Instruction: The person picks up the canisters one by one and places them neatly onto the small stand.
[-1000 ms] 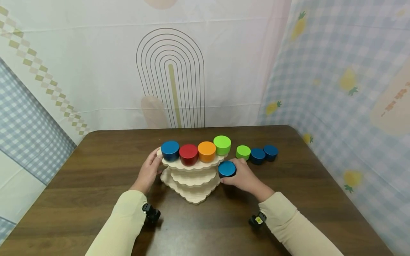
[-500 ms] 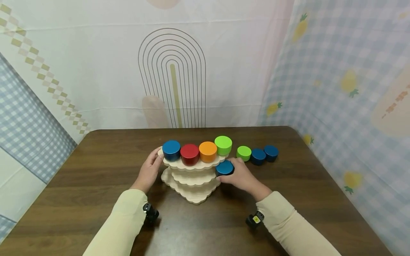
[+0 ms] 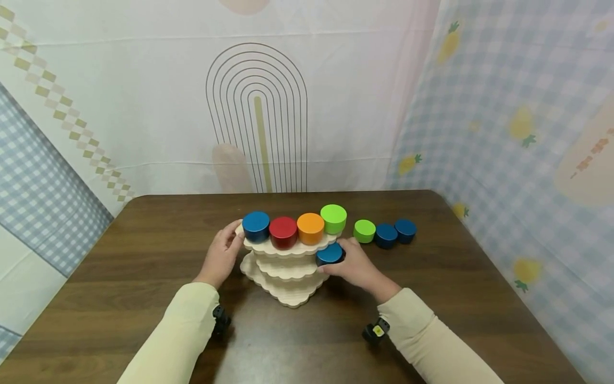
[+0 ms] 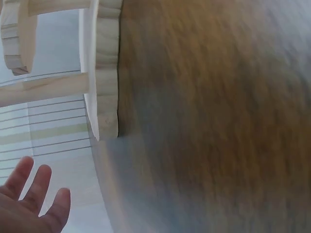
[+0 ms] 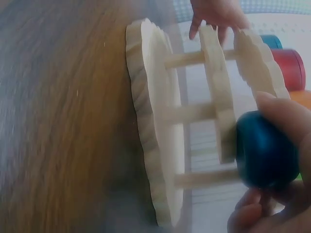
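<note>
A pale wooden three-tier stand (image 3: 286,266) with scalloped edges is in the middle of the head view. My left hand (image 3: 221,256) holds the left end of its top tier; in the left wrist view three fingers (image 4: 36,187) are spread beneath. On the right, my right hand (image 3: 357,265) grips a dark blue round block (image 3: 329,254) between thumb and fingers. The right wrist view has this blue block (image 5: 267,150) right at the end of the middle tier (image 5: 218,97). Along the top tier stand a blue block (image 3: 256,226), a red one (image 3: 283,233), an orange one (image 3: 310,228) and a green one (image 3: 333,218).
Right of the stand, a green block (image 3: 364,231) and two dark blue blocks (image 3: 386,236) sit on the brown wooden table (image 3: 297,346). Wooden posts (image 5: 189,114) join the tiers. Patterned cloth (image 3: 355,106) hangs behind the table.
My right hand has moved left with the blue block, from beside the stand to over the middle tier's right end. The left hand stays at the top tier.
</note>
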Motion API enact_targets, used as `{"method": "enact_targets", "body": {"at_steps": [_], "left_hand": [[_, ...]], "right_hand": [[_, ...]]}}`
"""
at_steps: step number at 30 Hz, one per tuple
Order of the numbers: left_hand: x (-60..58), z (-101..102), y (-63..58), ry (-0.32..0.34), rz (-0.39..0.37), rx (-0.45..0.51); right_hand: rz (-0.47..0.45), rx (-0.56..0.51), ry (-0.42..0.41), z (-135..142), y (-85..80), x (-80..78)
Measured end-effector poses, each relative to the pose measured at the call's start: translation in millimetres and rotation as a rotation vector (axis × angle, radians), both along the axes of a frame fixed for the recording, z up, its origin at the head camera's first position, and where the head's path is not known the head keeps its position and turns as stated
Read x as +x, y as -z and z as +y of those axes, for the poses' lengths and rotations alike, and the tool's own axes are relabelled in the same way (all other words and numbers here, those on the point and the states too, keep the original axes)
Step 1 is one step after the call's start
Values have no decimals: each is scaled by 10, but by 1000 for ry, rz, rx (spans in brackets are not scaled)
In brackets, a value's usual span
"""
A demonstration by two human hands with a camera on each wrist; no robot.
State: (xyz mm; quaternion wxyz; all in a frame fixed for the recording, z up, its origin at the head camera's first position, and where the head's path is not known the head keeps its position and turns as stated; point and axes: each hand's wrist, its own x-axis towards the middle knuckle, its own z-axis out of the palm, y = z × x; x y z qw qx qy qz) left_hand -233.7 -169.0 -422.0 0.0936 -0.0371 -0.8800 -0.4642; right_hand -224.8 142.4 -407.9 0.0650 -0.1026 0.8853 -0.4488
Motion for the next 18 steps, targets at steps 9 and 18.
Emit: {"method": "enact_targets", "body": {"at_steps": [9, 18], "left_hand": [[23, -6, -17, -22, 50, -195], [52, 1, -32, -47, 32, -257]], "right_hand": [[-37, -72, 59, -111, 29, 64], [-35, -108, 86, -187, 95, 56]]}}
